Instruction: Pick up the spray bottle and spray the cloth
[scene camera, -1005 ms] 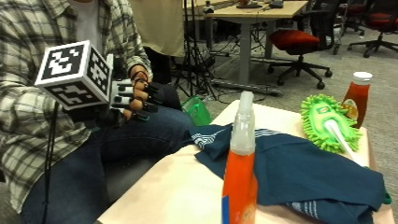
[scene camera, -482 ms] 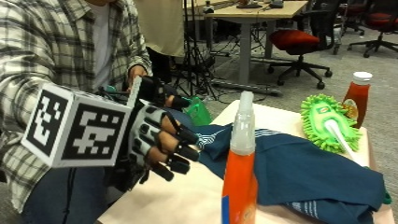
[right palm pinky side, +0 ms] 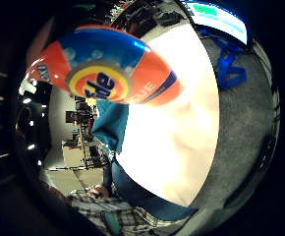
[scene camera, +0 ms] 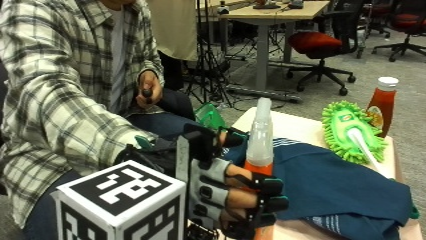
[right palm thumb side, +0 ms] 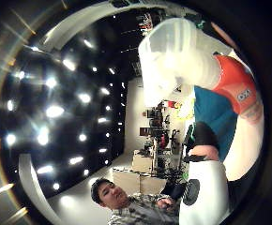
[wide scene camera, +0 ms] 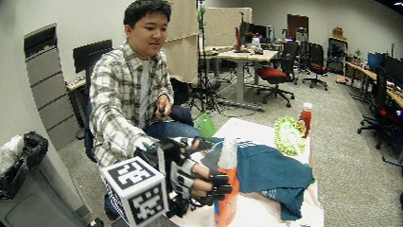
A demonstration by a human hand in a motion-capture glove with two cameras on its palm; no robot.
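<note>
Outside view: the gloved right hand (scene camera: 233,197) sits at the near edge of the counter (scene camera: 299,127), its fingers (scene camera: 256,185) curled round the orange body of the spray bottle (scene camera: 258,145), which stands upright with its pale, translucent nozzle rising above the hand. Just beyond the bottle, a dark teal cloth (scene camera: 339,185) lies rumpled across the counter, with a pale striped edge showing near the bottle's neck and another at the near side. At the far end of the counter a bright green fluffy duster head (scene camera: 353,132) lies beside the cloth, and a red sauce bottle (scene camera: 381,102) with a white cap stands upright next to it. The person's bare left hand (scene camera: 150,90) is held in front of the plaid shirt (scene camera: 60,90), closed round a small dark object. Wide outside view shows the same layout: the hand (wide scene camera: 195,177) wrapped round the bottle (wide scene camera: 225,189) at the counter's near end, the cloth (wide scene camera: 267,170) spread behind it. Little finger side palm view is largely filled by the bottle's orange and blue label (right palm pinky side: 103,81), with the cloth (right palm pinky side: 110,123) and the pale counter top (right palm pinky side: 182,123) beyond it.
</note>
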